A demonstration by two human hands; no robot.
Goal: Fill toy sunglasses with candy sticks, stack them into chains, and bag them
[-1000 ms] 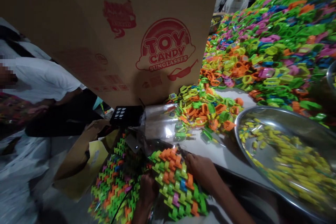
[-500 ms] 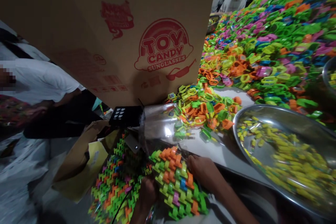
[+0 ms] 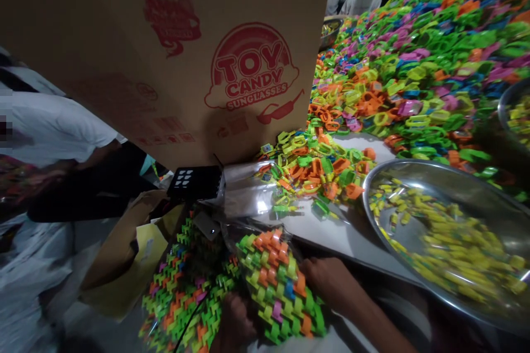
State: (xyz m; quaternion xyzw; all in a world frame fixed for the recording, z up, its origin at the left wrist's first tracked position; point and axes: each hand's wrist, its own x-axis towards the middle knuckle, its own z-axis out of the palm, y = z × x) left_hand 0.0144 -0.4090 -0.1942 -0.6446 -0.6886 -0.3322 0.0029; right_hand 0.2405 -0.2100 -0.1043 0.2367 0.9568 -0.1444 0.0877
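A clear bag packed with colourful plastic toys (image 3: pixel 275 287) hangs at the table's front edge, low in the centre of the view. My right hand (image 3: pixel 321 276) is closed on the bag's right side near its top. At the bag's left side is my left hand (image 3: pixel 238 317), dim and blurred, its fingers curled; whether it grips the bag cannot be made out. More packed bags of toys (image 3: pixel 178 287) lie to the left of it. Loose toys (image 3: pixel 318 168) and a sheet of clear plastic (image 3: pixel 248 193) are on the white table (image 3: pixel 351 231) behind.
A large carton (image 3: pixel 186 83) stands behind the table. A metal bowl of yellow candies (image 3: pixel 455 242) is at the right, before a big toy heap (image 3: pixel 434 77). A black device (image 3: pixel 195 182), an open brown box (image 3: pixel 120 242) and a person in white (image 3: pixel 58 127) are left.
The view has shifted slightly, so the carton and bowl appear further left. My right hand sits a little lower beside the bag, and my left hand has turned slightly.
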